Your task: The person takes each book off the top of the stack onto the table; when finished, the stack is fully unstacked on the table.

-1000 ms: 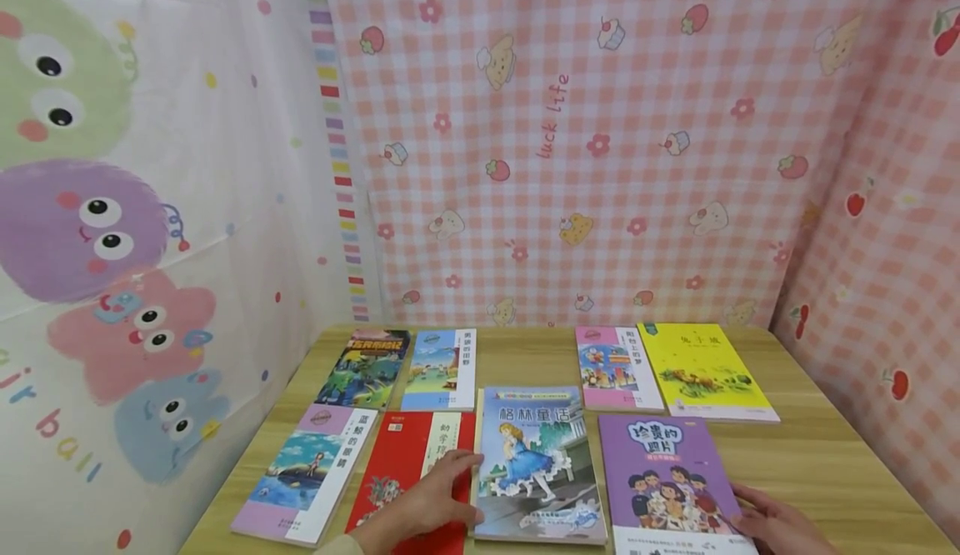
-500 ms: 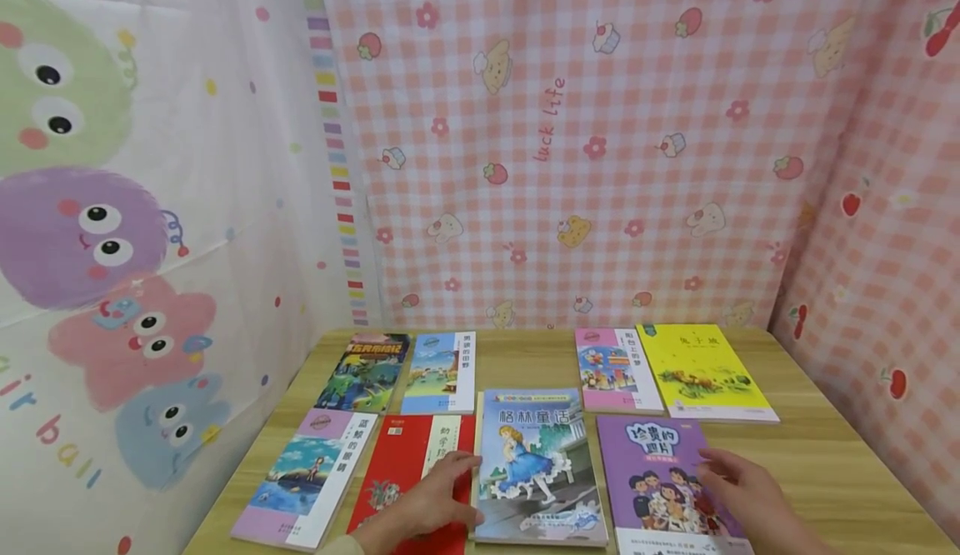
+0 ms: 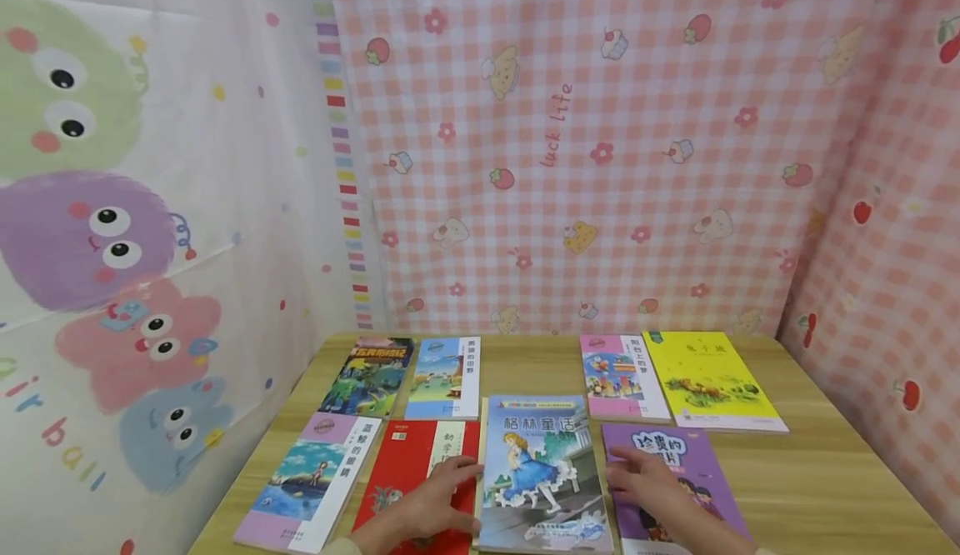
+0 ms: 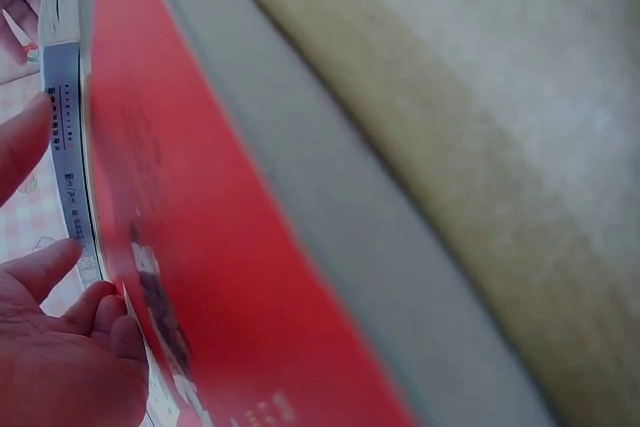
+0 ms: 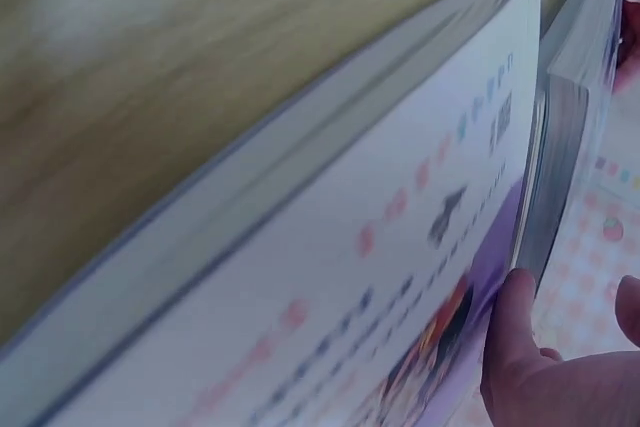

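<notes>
A book with a girl in a blue dress on its cover (image 3: 536, 472) lies at the front middle of the table, with a pale edge showing along its left side. My left hand (image 3: 427, 505) lies over a red book (image 3: 408, 447), its thumb and fingertips at the blue-dress book's left edge. In the left wrist view, fingertips touch that book's blue spine (image 4: 68, 162). My right hand (image 3: 660, 488) hovers or rests over a purple book (image 3: 705, 463), partly covering its cover. Its fingertips are at the blue-dress book's right edge, close to or touching it.
Behind lie a green dinosaur-like cover (image 3: 367, 376), a light blue book (image 3: 442, 376), a pink book (image 3: 622, 376) and a yellow book (image 3: 712, 380). A lilac-and-white book (image 3: 311, 480) is at front left. Patterned cloths (image 3: 600, 188) enclose the wooden table (image 3: 840, 472).
My right hand has moved left from the purple book's right edge, across its cover, to the blue-dress book's right edge. My left hand has kept its place.
</notes>
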Available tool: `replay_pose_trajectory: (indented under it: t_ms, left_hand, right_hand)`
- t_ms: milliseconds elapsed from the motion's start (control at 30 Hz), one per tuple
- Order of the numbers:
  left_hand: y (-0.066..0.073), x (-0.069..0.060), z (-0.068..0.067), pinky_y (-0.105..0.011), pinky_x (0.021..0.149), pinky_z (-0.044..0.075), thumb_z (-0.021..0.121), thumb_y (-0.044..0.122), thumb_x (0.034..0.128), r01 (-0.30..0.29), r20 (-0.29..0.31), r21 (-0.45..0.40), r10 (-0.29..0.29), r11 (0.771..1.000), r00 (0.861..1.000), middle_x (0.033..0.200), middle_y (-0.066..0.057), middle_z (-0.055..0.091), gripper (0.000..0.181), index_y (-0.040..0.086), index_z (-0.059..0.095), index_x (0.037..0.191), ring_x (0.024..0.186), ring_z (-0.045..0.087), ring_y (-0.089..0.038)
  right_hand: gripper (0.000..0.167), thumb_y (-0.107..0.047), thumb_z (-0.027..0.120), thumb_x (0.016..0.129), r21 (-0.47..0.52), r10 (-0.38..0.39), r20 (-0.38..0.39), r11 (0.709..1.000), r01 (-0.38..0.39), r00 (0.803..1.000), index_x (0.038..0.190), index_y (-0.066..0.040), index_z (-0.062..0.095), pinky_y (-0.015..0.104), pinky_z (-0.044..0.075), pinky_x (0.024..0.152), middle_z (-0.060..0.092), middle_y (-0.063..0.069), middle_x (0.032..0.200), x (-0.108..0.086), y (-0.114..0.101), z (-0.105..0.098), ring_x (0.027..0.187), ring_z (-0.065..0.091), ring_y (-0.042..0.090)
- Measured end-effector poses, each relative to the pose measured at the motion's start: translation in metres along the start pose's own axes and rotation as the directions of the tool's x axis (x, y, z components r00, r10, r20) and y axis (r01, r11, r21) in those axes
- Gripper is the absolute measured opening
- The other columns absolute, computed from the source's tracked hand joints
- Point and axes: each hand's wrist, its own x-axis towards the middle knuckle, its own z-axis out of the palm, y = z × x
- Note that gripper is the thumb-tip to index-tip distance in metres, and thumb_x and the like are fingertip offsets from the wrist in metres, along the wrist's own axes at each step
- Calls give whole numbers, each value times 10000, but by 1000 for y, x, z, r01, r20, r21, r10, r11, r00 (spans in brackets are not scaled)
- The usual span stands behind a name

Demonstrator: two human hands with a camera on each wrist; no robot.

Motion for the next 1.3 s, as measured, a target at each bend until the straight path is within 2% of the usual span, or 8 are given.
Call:
replay_pose_trajectory:
  t_ms: [167,367,467,633,733,933,1100,1300]
  left_hand:
    - [1,1,3,-530,973,474,821,257,822,23,-31,-7,-23,1000,999,1457,-72,377,682,143,530,1428,1289,333,-329]
    - [4,0,9,-503,934,501,835,287,798,57,-66,5,-56,998,996,1442,-77,379,706,144,536,1422,1265,336,-333]
    - [3,1,13,-506,916,508,847,317,777,53,-80,7,-53,999,995,1433,-79,386,720,134,551,1407,1258,335,-337]
    - [-4,1,15,-510,979,458,831,446,772,26,-79,38,-23,999,997,1437,-59,402,754,128,562,1401,1266,343,-305]
    - [-7,2,14,-524,997,441,824,480,765,4,-79,39,-1,999,997,1442,-66,394,790,114,550,1409,1278,332,-313]
    - [-6,2,14,-540,1006,433,814,464,780,-5,-82,53,9,999,997,1457,-87,375,799,101,525,1431,1283,319,-332]
    - [-7,1,16,-524,1003,436,807,487,787,-10,-84,73,16,997,996,1450,-58,385,795,106,530,1428,1290,327,-301]
    - [-5,-1,15,-525,981,455,811,481,784,7,-92,85,1,996,996,1448,-53,384,794,121,527,1432,1282,329,-305]
  right_hand:
    - [555,-41,659,926,-25,58,4,998,-58,998,1376,174,417,450,567,807,602,328,1184,6,-1,10,1000,664,340]
    - [575,-36,655,926,-56,30,35,998,-28,999,1354,228,378,485,561,808,572,382,1194,7,0,13,1035,641,422]
    - [577,-23,654,923,-67,32,43,997,-29,999,1359,228,372,498,555,815,559,391,1214,6,0,14,1082,612,453]
    - [586,-32,656,926,-77,78,38,994,-75,996,1379,205,371,503,543,836,539,383,1260,6,-2,15,1134,578,470]
    - [594,-34,660,921,-80,75,28,994,-73,997,1380,206,368,512,537,847,547,379,1249,6,-4,15,1128,580,469]
    - [594,-45,663,917,-17,80,4,997,-80,997,1375,205,378,490,539,846,589,348,1198,7,-9,15,1008,651,378]
    - [545,-67,633,937,25,108,21,994,-109,994,1357,204,416,439,558,789,674,240,1077,7,-11,15,877,682,254]
    - [538,-75,586,962,65,114,68,991,-119,991,1404,165,396,452,575,745,706,149,1001,7,-10,15,848,700,263]
